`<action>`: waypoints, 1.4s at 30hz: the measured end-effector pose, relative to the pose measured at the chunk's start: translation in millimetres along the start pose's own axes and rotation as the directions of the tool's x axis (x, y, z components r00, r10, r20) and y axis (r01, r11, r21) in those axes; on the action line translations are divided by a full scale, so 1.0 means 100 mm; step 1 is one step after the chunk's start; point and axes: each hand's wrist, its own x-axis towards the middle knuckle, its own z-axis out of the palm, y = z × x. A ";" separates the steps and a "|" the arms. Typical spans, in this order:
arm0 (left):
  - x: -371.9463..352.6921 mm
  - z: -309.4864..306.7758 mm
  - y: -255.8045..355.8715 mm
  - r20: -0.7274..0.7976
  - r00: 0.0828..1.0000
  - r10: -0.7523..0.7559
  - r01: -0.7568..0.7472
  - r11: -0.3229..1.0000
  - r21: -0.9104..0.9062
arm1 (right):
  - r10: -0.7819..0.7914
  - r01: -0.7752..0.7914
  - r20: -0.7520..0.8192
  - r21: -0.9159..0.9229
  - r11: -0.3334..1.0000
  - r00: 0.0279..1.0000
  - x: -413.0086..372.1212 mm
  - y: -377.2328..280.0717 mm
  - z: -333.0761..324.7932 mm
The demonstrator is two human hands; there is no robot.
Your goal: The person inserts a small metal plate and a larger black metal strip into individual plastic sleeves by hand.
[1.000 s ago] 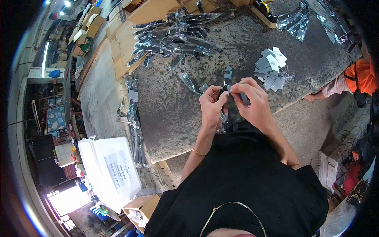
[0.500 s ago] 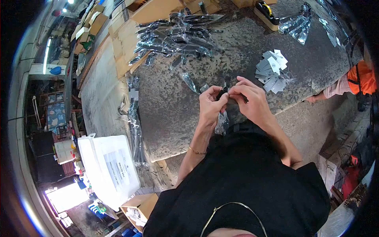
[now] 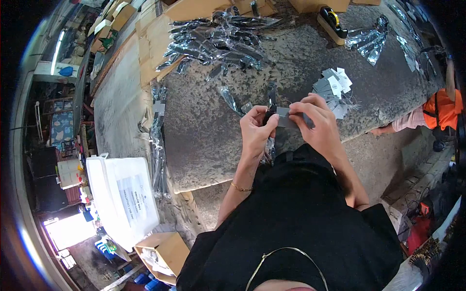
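My left hand is closed on a dark strap in clear plastic, which runs up and down past the fingers over the table. A small grey tag lies against the strap, its right end pinched by my right hand. Just up and right of my right hand is a fanned pile of grey and white tags with thin strings. Left of the strap lies another plastic-wrapped piece. A heap of wrapped black straps covers the table's upper left.
A tape dispenser stands at the table's far side, near more wrapped straps. Bundled straps lie along the left edge. A white labelled bin and a cardboard box are lower left. Another person is at right.
The grey tag now shows between my hands, where my fingertips were close together before. My right hand has shifted slightly right. The whole view has tilted a little.
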 end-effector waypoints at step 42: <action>0.24 -0.02 0.20 0.308 0.937 -0.168 0.029 0.913 0.407 | 0.503 -0.538 0.199 0.396 0.744 0.841 0.00 0.22 0.26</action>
